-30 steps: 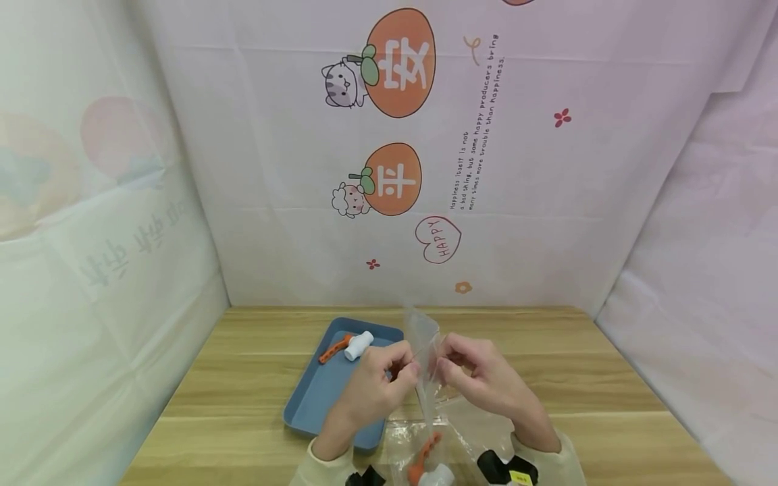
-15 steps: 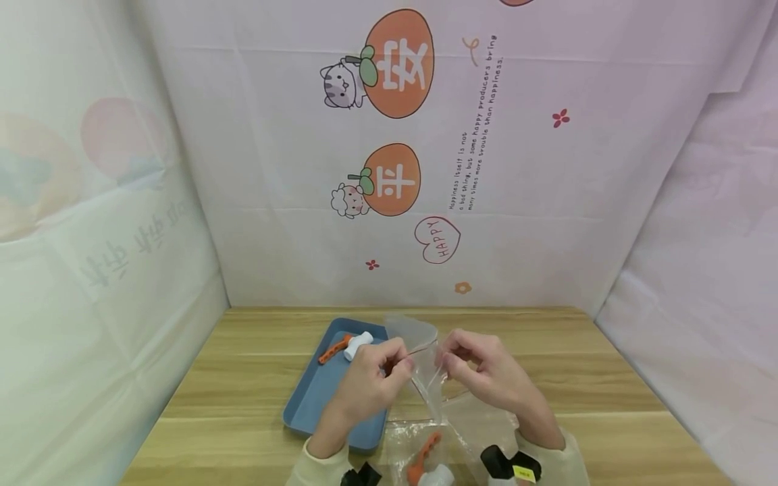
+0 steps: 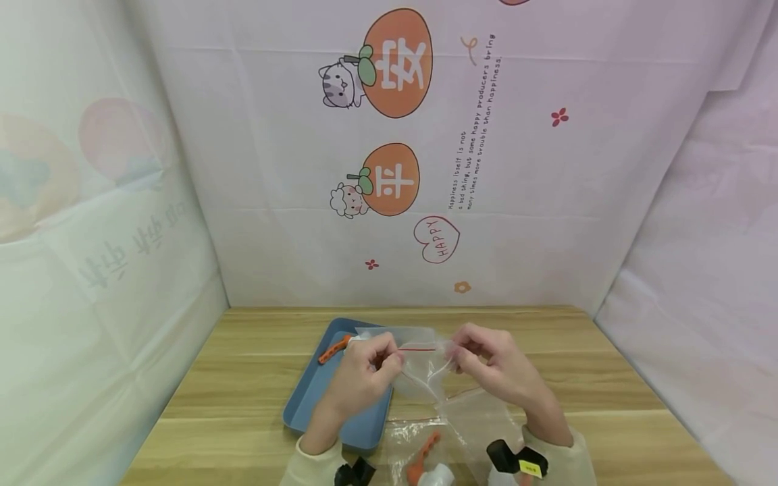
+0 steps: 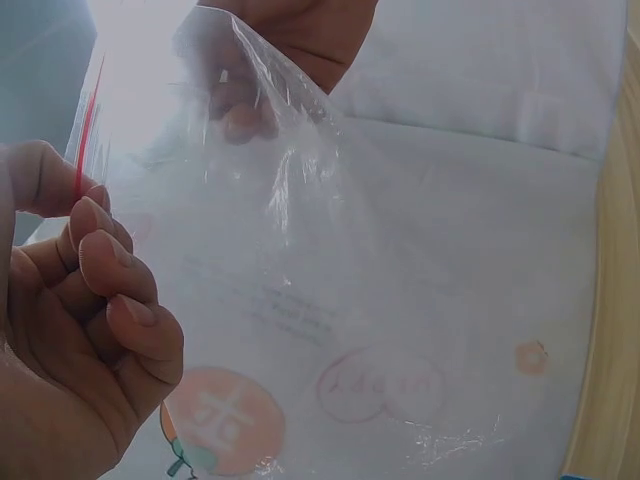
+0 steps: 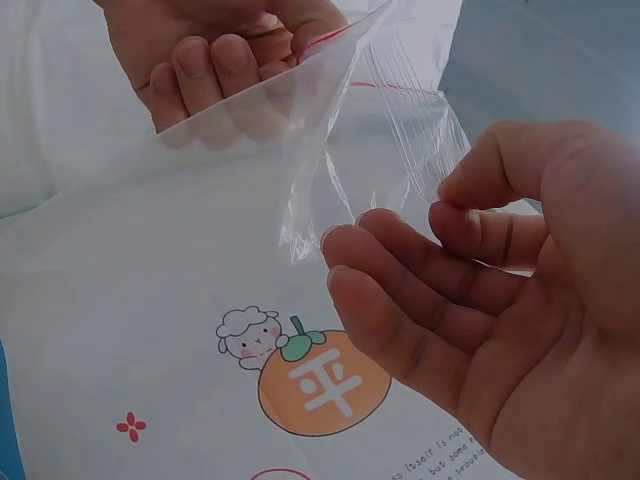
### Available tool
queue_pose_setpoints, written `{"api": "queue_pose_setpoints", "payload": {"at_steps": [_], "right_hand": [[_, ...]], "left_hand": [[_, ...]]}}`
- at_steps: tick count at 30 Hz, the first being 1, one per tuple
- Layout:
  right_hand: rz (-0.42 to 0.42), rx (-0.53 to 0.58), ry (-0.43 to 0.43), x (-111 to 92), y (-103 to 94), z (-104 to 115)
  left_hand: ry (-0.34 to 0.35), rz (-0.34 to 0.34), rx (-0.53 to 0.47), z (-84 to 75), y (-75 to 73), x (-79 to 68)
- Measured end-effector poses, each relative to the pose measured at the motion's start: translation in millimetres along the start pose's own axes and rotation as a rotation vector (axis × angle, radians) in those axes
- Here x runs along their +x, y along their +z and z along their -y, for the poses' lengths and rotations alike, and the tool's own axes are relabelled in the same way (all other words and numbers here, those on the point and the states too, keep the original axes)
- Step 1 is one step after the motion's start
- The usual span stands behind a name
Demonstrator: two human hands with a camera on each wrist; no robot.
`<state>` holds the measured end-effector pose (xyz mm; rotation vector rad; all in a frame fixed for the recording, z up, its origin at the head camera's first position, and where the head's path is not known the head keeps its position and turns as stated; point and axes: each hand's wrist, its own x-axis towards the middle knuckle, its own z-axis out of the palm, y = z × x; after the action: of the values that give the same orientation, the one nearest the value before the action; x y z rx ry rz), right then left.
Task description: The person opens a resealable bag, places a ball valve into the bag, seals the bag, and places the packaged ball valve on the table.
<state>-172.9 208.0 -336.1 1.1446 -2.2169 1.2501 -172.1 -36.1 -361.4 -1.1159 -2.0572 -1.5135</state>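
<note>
Between both hands hangs a clear zip bag (image 3: 419,371) with a red line along its closure. My left hand (image 3: 361,374) pinches its left edge by the red line. My right hand (image 3: 501,364) pinches the opposite edge between thumb and forefinger, the other fingers loosely curled in the right wrist view. The bag looks flat and see-through, with nothing visible inside. Behind the left hand, an orange strip with holes (image 3: 333,349) lies in a blue tray (image 3: 319,405); a white piece beside it is mostly covered by the hand and bag.
Near the front table edge, another clear bag (image 3: 398,439) lies with an orange holed piece (image 3: 425,453) and a white piece (image 3: 439,476). More clear plastic (image 3: 477,418) lies to its right. A printed cloth (image 3: 523,263) hangs behind the wooden table (image 3: 213,378).
The hands have drawn slightly apart. The bag has turned from nearly edge-on to facing me, spread between them, and now overlaps the tray's white piece.
</note>
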Motion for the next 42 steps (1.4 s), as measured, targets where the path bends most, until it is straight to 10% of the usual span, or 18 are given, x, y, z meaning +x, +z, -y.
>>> {"api": "queue_pose_setpoints", "payload": {"at_steps": [14, 30, 42], "right_hand": [[0.002, -0.048, -0.007, -3, -7.9, -5], [0.106, -0.195, 0.07, -4, -9.7, -16], [0.105, -0.224, 0.03, -3, -5.7, -17]], "left_hand": [[-0.037, 0.013, 0.036, 2.2, -9.8, -1.5], [-0.283, 0.406, 0.363, 7.5, -31.4, -8.3], [-0.353, 0.479, 0.398, 6.0, -34.5, -10.7]]}}
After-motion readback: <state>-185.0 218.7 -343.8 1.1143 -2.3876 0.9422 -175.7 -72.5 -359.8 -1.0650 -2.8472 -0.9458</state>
